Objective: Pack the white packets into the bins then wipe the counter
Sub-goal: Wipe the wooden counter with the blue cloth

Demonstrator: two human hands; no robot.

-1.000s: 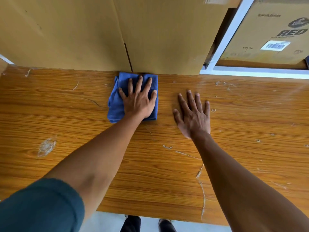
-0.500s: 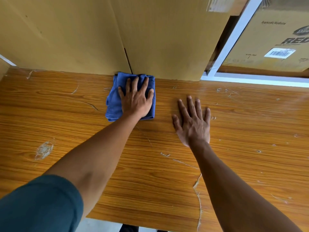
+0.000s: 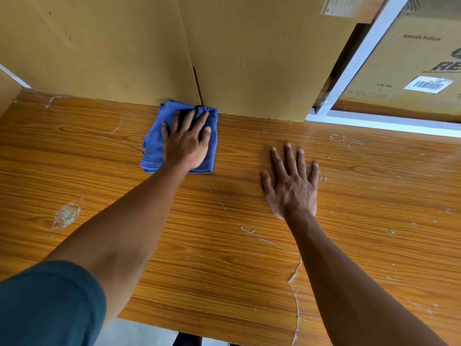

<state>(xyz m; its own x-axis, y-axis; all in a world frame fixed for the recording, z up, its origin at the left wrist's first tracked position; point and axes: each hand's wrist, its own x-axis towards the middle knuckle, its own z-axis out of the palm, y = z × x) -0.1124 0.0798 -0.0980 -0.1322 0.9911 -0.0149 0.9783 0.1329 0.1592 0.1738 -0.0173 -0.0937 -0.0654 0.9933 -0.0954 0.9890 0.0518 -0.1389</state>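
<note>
Your left hand point(image 3: 185, 143) presses flat on the cloth point(image 3: 152, 148) against the boxes point(image 3: 249, 58), so unwiped counter point(image 3: 224, 245) lies toward you; right hand point(image 3: 290, 186) rests flat, empty.

I see the cloth point(image 3: 152, 148) on the desk point(image 3: 224, 245), touching the 2 cardboard boxes point(image 3: 249, 58) behind it. My left hand point(image 3: 185, 143) lies on the cloth; my right hand point(image 3: 290, 186) lies on the desk to its right. A third box point(image 3: 411, 58) stands far right, behind a frame point(image 3: 361, 53).
</note>
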